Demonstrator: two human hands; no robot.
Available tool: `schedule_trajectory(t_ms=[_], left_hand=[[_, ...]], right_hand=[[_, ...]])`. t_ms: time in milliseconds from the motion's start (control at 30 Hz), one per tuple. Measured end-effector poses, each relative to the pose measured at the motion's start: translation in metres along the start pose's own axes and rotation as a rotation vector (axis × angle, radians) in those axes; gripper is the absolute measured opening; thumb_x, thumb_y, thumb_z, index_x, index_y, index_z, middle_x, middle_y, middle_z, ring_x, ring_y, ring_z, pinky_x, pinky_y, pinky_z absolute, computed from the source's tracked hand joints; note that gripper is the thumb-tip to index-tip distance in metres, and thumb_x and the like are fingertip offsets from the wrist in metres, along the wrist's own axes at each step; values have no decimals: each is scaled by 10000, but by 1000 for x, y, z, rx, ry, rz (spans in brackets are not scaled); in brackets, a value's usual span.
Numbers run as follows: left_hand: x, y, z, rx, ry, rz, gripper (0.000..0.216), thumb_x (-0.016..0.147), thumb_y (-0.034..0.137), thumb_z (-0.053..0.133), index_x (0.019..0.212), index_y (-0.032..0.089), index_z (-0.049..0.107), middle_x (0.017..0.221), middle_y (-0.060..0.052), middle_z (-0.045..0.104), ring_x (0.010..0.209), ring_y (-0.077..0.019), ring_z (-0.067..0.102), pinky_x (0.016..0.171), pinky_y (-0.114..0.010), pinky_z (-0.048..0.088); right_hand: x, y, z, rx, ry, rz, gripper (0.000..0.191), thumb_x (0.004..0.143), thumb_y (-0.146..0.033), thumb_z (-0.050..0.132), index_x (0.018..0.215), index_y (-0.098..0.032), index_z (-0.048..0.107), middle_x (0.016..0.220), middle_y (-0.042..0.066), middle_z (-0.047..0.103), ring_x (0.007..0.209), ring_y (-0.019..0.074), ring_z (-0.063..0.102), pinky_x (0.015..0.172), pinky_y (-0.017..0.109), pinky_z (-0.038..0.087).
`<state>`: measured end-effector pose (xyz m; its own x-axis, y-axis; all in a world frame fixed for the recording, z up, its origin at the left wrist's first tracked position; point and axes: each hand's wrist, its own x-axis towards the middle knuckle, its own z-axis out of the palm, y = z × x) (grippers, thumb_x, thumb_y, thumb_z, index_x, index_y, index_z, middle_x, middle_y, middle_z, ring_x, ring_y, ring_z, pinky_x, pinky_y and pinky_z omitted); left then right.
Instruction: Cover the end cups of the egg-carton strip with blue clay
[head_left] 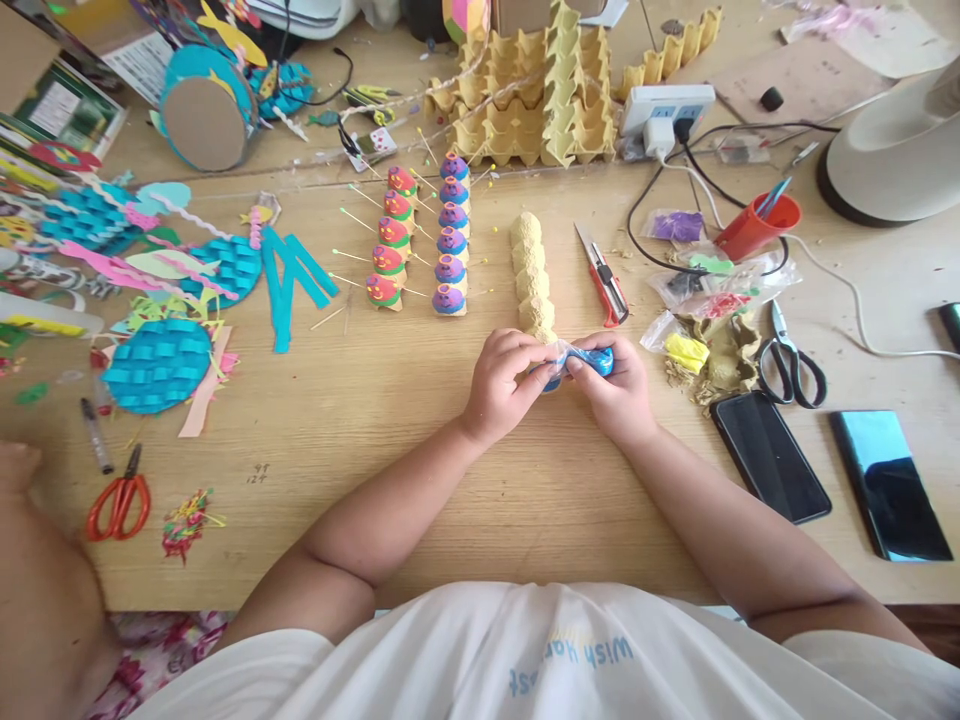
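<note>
Purple-and-blue domed row [451,242] on wooden surface [360,490], apart from bumpy pale-yellow strip [531,272], perhaps for working room. Left hand [510,382] and right hand [619,384] closed on soft blue clear-wrapped packet [603,357], pinched both sides, seemingly for control, just off strip's near end. Farther right, orange-red plastic cup [752,232] holds slender light-blue items [774,198].

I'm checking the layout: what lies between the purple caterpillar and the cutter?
The head view shows a yellow strip between the purple caterpillar and the cutter.
</note>
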<state>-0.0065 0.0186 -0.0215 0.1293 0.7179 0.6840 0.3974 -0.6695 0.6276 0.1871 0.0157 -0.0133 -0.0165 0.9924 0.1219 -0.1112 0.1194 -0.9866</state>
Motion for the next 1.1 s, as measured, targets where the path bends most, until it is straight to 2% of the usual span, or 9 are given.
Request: schedule_trajectory(t_ms=[167, 300, 433, 533, 600, 667, 833, 1000, 1100], left_hand=[[2, 3, 1, -62, -12, -9, 122, 1116, 363, 754, 1089, 261, 816, 1021, -29, 795, 1022, -189, 718, 985, -371, 569], [-1, 4, 2, -186, -11, -180, 221, 1106, 474, 760, 1080, 268, 836, 1064, -43, 764, 1076, -191, 734, 1026, -373, 583], [-5, -6, 7, -351, 143, -394, 369, 1080, 618, 751, 1062, 252, 794, 1079, -41, 752, 998, -159, 732, 903, -310, 604], [-8, -14, 10, -366, 258, -531, 468, 1062, 720, 719, 1153, 264, 768, 1087, -47, 785, 1044, -173, 753, 921, -311, 618], [-11, -16, 11, -370, 225, -490, 535, 1057, 725, 723, 1370, 292, 733, 1203, -73, 813, 1144, -192, 771, 943, -314, 619], [-13, -14, 11, -309, 157, -379, 559, 1074, 663, 740, 1501, 311, 664, 1246, -77, 814, 1152, -187, 774, 944, -309, 612], [-11, 0, 8, -84, 110, -17, 668, 1039, 459, 854, 1615, 302, 555, 1207, -60, 815, 1108, -205, 728, 942, -333, 603], [-7, 5, 3, 83, 57, 34, 702, 1051, 419, 843, 1654, 276, 514, 1208, -70, 850, 1191, -248, 765, 1069, -414, 609], [-8, 4, 2, 125, 53, 10, 677, 1069, 455, 817, 1649, 267, 522, 1225, -87, 862, 1201, -257, 790, 1066, -420, 618]], right_hand=[[-2, -1, 2, 4, 78, -21, 480, 873, -675, 969, 944, -270, 722, 807, -28, 757, 688, 146, 689, 680, 304, 580], [1, 2, 3, 63, 162, 26, 522, 844, -709, 975, 948, -281, 694, 723, -59, 704, 629, 137, 655, 636, 286, 570], [8, 7, 2, 192, 217, 93, 570, 780, -688, 1026, 959, -291, 658, 713, -79, 677, 619, 117, 633, 622, 250, 560], [11, 10, 0, 263, 183, 150, 567, 781, -639, 1035, 995, -303, 631, 798, -72, 698, 667, 117, 654, 647, 244, 590], [11, 10, -1, 287, 120, 169, 548, 806, -628, 1016, 1025, -310, 628, 853, -64, 706, 706, 122, 672, 678, 251, 621], [10, 10, -1, 297, 71, 177, 543, 811, -627, 1013, 1046, -312, 637, 888, -58, 707, 745, 126, 686, 725, 259, 651], [6, 7, 1, 309, 55, 182, 582, 748, -622, 1073, 1032, -304, 678, 910, -55, 706, 792, 124, 694, 793, 257, 669], [4, 6, 1, 285, 4, 182, 593, 761, -677, 1047, 1082, -323, 696, 1010, -28, 733, 848, 162, 733, 842, 324, 707], [2, 7, 0, 274, -67, 158, 559, 826, -709, 989, 1143, -340, 713, 1071, -13, 753, 893, 182, 764, 889, 369, 727]])
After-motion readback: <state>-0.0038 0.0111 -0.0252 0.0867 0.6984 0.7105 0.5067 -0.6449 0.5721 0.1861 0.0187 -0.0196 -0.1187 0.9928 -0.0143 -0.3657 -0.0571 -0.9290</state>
